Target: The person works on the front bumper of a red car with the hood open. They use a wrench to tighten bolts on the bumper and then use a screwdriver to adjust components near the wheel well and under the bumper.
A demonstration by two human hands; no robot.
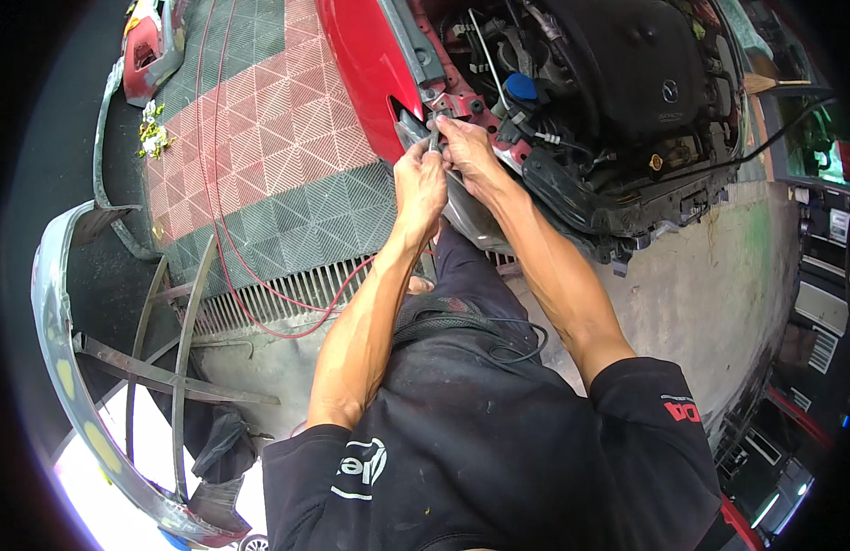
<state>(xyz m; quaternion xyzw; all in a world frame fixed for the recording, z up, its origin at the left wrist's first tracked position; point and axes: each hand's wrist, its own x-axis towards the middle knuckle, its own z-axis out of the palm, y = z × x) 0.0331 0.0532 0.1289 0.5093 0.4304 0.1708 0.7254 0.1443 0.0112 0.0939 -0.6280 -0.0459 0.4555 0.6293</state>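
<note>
Left hand [420,186] has fingers closed round slim metal tool [433,140], long axis pointing roughly 12 o'clock; right hand [471,152] nearer top end, fingers bunched, can't tell if gripping. Red fender [368,69] at 10, headlight [473,219] at 5.

Two grips: one left grip [421,181], one right grip [465,149]. One slim grey piece [434,141], kind unclear. One red car [368,64], one black engine cover [627,69], one blue cap [520,87], one yellow cap [655,162]. At least two bumpers [52,312]. Two black sleeves [641,399]. Two runs of red hose [280,336]; can't tell if that's one hose or two.
</note>
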